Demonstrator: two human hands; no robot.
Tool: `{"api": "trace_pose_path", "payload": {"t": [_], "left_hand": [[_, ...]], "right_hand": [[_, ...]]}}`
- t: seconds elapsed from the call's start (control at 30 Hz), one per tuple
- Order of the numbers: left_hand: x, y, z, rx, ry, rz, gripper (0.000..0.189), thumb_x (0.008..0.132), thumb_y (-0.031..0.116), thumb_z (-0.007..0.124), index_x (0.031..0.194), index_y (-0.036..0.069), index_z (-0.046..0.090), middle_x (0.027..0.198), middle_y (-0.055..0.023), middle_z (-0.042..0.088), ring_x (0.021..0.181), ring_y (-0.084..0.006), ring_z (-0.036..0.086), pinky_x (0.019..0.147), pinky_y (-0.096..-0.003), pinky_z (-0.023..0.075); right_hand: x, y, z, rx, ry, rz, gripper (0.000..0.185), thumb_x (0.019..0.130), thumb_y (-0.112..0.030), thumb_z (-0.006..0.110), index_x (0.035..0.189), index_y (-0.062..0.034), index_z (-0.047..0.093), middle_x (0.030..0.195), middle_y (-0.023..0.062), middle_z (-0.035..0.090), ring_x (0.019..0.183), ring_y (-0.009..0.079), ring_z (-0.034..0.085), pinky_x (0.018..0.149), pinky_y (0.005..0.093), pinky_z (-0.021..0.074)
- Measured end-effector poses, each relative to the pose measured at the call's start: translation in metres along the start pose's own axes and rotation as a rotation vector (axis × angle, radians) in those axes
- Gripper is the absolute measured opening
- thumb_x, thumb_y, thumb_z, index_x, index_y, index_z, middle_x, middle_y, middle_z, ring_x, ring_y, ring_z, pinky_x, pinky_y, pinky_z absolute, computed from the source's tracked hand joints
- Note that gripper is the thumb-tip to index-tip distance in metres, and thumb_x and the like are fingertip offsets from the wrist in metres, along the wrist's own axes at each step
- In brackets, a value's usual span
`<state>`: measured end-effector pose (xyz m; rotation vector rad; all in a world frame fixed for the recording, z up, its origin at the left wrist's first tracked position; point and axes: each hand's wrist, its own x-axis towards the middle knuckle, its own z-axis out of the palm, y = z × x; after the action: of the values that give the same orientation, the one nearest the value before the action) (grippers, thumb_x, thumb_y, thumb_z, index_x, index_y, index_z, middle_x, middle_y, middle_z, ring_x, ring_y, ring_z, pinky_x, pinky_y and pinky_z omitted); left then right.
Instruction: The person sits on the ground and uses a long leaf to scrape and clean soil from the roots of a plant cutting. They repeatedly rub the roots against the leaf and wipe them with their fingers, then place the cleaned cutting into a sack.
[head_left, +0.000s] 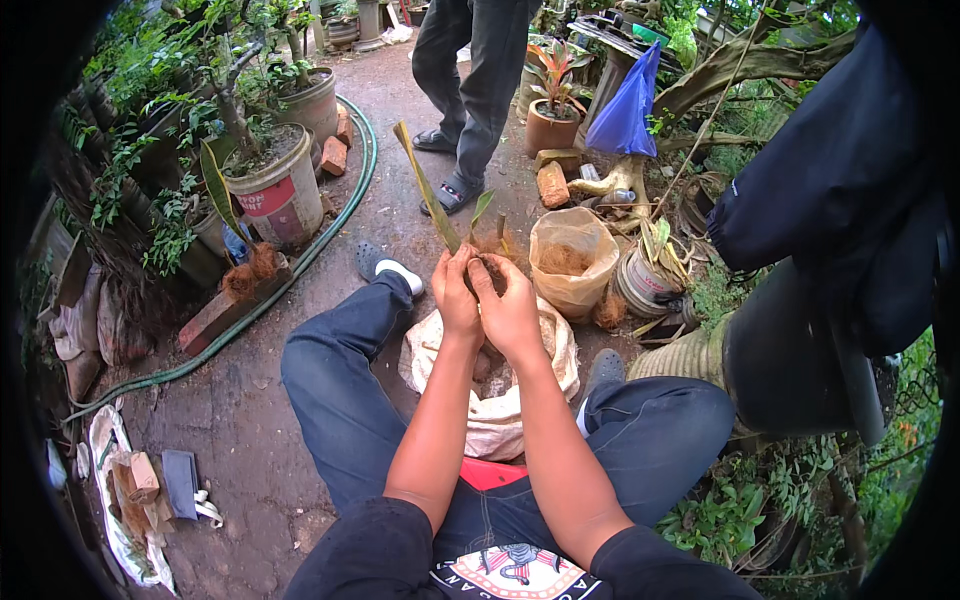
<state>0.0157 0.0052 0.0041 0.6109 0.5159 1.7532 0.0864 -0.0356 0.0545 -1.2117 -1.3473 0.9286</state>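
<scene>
My left hand (459, 296) and my right hand (510, 300) meet above a white woven sack (424, 345) with rolled-down sides. Between them they grip the base of a long-leaved plant (426, 184), with brown fibre showing around it; fingers hide most of the base. A shorter green leaf (482, 206) rises just right of the tall, yellow-edged one. Beyond my fingertips lies more coconut-like fibre (499, 244) with a cut stub. Right of the hands stands a clear plastic bag (574, 281) holding brown fibre (564, 257). Soil-like material and a lump lie inside the sack.
A person in dark trousers (484, 82) stands ahead in sandals. A green hose (300, 262) curves along the left, beside potted trees, a paint bucket (281, 199) and a fibre-wrapped plant on a brick (225, 319). Bricks, a blue bag (628, 105) and a large dark container (780, 360) are at right.
</scene>
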Motion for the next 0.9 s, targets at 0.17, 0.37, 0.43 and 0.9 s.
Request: {"api": "trace_pose_path", "payload": {"t": [0.17,0.37,0.43,0.9], "left_hand": [[-0.005,-0.001,0.006,-0.037,0.08,-0.078,0.015,0.099,0.02,0.056,0.101,0.006,0.06,0.094,-0.001,0.061,0.089,-0.0101,0.059,0.083,-0.0255,0.0479],[-0.005,0.013,0.002,-0.08,0.052,-0.09,0.018,0.099,0.021,0.055,0.093,0.006,0.062,0.087,0.0012,0.06,0.082,-0.0082,0.057,0.075,-0.0238,0.0463],[-0.001,0.016,-0.001,-0.05,0.054,-0.051,0.018,0.097,0.02,0.055,0.089,0.006,0.063,0.086,0.0007,0.061,0.077,-0.0077,0.057,0.069,-0.0225,0.0451],[-0.024,0.019,0.024,0.201,-0.463,-0.228,0.016,0.092,0.014,0.059,0.095,-0.001,0.065,0.084,-0.001,0.064,0.07,-0.0053,0.053,0.062,-0.0206,0.0413]], "right_hand": [[-0.005,0.009,0.003,-0.154,0.275,-0.072,0.053,0.094,-0.034,0.068,0.129,0.0039,0.053,0.104,0.0188,0.07,0.098,0.031,0.069,0.088,0.0379,0.0516],[-0.003,0.006,0.005,-0.21,0.234,-0.134,0.034,0.091,-0.027,0.074,0.099,0.0045,0.065,0.09,0.0117,0.07,0.083,0.0158,0.065,0.076,0.0317,0.0515],[-0.003,0.002,0.008,-0.197,0.231,-0.153,0.032,0.09,-0.026,0.075,0.093,0.0044,0.066,0.084,0.0101,0.07,0.078,0.0141,0.063,0.074,0.0305,0.051],[0.004,0.015,-0.025,0.801,0.132,0.142,0.055,0.1,-0.061,0.048,0.114,-0.0089,0.059,0.095,0.0018,0.061,0.089,0.0102,0.061,0.081,0.0254,0.0495]]}}
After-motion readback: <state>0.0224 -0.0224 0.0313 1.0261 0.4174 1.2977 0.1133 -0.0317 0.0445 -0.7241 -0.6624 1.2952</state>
